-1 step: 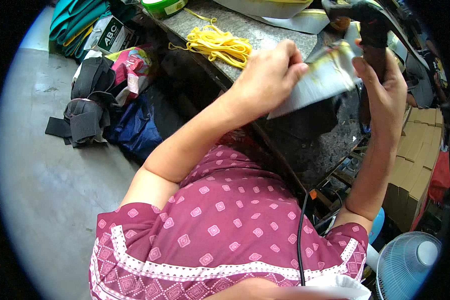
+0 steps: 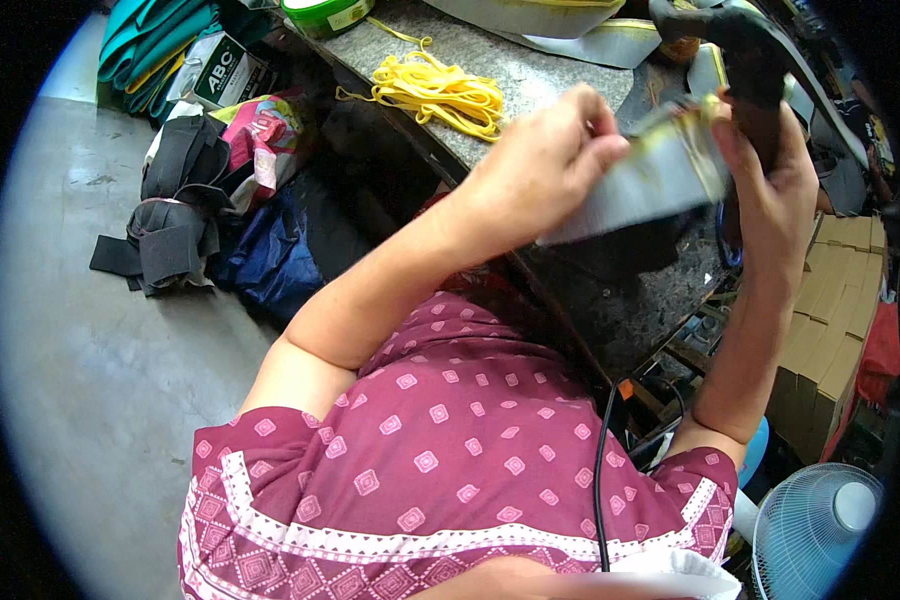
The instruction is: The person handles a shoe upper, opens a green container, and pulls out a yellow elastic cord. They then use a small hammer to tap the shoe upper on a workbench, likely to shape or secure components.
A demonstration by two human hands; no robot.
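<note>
From my feed, both hands were up over the stone-topped bench [image 2: 530, 75], working on one grey strip [image 2: 635, 190]. The left hand [image 2: 540, 165] was closed on the strip's left part, thumb and fingers pinching its upper edge, so the strip ran out to the right from under that hand. The right hand [image 2: 770, 195] was wrapped around a dark tool [image 2: 745, 60], and its thumb pressed against the strip's right end, where a yellowish edge showed. The tool's head sat just above that end; I could not tell whether it touched the strip. The strip hung in the air above the bench's near edge, tilted, its right end higher than its left. On the bench, to the left of the hands, lay a loose coil of yellow cord [image 2: 440, 95], well apart from the strip. Farther off on the bench stood a green tub [image 2: 325, 15] and a pale folded sheet [image 2: 560, 15] with a yellow trim. Down on the floor [image 2: 90, 350] at the left lay a heap of black fabric [image 2: 175, 215], with a blue bag [image 2: 270, 255] just beside it and a bright printed bag [image 2: 260, 130] behind. At the right, stacked cardboard boxes [image 2: 830, 320] stood near the bench, and a white fan [image 2: 820, 530] sat at the near right corner. A black cable [image 2: 602, 470] ran down across my maroon patterned shirt [image 2: 450, 470].
</note>
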